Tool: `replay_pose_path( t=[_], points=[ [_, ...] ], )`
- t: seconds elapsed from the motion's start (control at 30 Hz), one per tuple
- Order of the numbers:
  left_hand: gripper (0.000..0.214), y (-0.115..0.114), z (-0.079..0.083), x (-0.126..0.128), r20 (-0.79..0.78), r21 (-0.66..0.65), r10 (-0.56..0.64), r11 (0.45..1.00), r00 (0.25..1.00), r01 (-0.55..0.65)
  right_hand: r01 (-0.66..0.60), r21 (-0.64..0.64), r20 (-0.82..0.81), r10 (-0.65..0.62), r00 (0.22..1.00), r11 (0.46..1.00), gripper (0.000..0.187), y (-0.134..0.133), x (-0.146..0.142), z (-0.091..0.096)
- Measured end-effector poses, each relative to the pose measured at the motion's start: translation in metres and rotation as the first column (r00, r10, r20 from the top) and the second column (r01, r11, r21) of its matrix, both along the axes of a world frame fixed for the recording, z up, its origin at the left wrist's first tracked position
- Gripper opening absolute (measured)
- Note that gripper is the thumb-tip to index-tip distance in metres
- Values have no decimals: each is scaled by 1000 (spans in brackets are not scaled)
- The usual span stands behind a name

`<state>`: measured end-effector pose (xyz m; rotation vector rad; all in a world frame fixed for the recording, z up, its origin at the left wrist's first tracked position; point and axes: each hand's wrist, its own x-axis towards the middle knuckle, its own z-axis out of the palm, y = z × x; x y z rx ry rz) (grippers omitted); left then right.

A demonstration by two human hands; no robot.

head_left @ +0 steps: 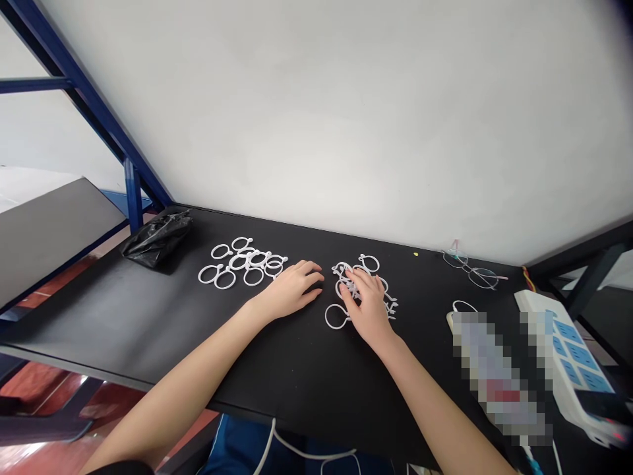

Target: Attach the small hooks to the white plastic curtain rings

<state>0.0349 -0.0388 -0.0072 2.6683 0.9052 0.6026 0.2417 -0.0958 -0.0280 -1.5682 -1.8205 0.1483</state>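
My left hand [291,288] lies flat on the black table [148,316], fingers stretched out and holding nothing, just right of a spread of several white plastic rings [242,262]. My right hand [366,303] rests palm down on a second pile of white rings [363,280], fingers spread over them. One loose ring [336,316] lies by its thumb.
A crumpled black plastic bag [157,239] sits at the table's far left. A pair of thin-framed glasses [472,267] lies near the wall. A white power strip [568,356] and a blurred-out object [494,376] occupy the right side. A white wall stands directly behind the table.
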Motion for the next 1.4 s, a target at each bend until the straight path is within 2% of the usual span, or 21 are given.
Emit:
replay_pose_path(
  t=[0.2, 0.4, 0.67, 0.9, 1.03, 1.23, 1.4],
  points=[
    [22, 1, 2, -1, -11, -6, 0, 1000, 1000, 0, 3, 124, -149, 16, 989, 992, 24, 0, 0, 11],
    [22, 1, 4, -2, -21, -8, 2, 1000, 1000, -2, -14, 150, -259, 53, 965, 989, 21, -3, -1, 18],
    [22, 1, 2, 0, -12, 15, 2, 1000, 1000, -1, -35, 229, -318, 108, 942, 973, 21, -6, -4, 20],
    [26, -3, 8, 2, 42, 4, -24, 1000, 999, 24, -134, 181, -406, 198, 892, 974, 32, -11, -9, 17],
    [33, -4, 11, 4, 82, 20, -62, 998, 995, 60, -173, 171, -384, 228, 895, 970, 36, -12, -11, 14],
    [26, -6, 14, 5, 132, 80, -76, 995, 988, 65, -186, 200, -333, 246, 910, 962, 38, -12, -12, 14],
    [27, -7, 18, 6, 193, 113, -61, 993, 979, 40, -212, 159, -392, 259, 883, 964, 37, -14, -13, 12]
  ],
)
